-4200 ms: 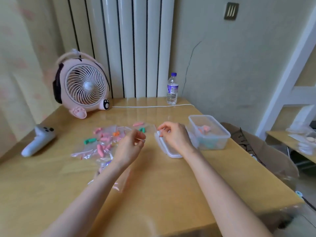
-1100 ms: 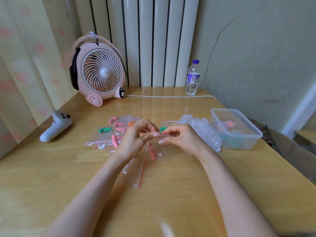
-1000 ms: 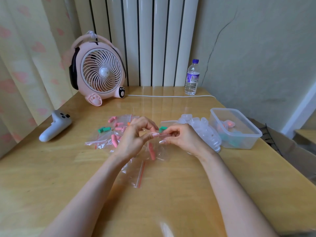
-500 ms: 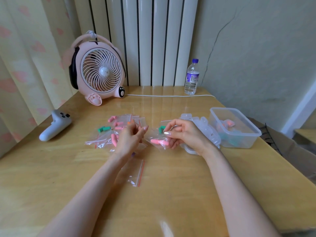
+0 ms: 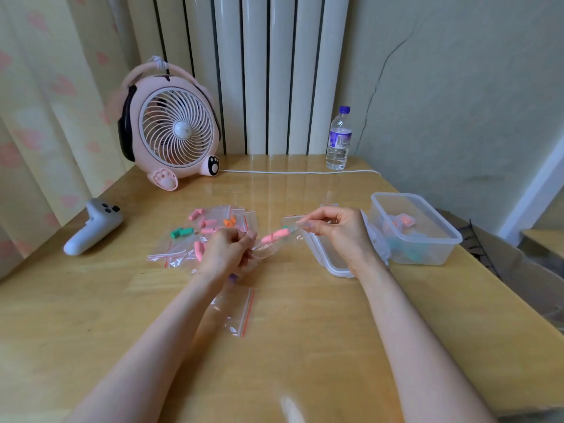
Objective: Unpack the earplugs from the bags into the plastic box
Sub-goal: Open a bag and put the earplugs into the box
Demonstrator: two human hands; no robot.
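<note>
A small clear zip bag (image 5: 276,242) with pink earplugs (image 5: 274,237) inside hangs stretched between my hands above the table. My left hand (image 5: 227,251) pinches its lower end and my right hand (image 5: 334,232) pinches its upper end. Behind my left hand lie several more clear bags with pink, green and orange earplugs (image 5: 204,232). An empty zip bag with a red strip (image 5: 239,312) lies near my left forearm. The clear plastic box (image 5: 427,239) stands at the right with a few earplugs in it. Its lid (image 5: 323,254) lies beside it, partly under my right hand.
A pink desk fan (image 5: 171,129) stands at the back left, its white cable (image 5: 299,172) running along the back edge to a water bottle (image 5: 338,140). A white controller (image 5: 91,227) lies at the left. The table's right edge is just beyond the box.
My hands have moved apart, pulling the bag out longer between them. My right hand has risen and shifted right toward the box; the pink earplugs now lie near the bag's middle.
</note>
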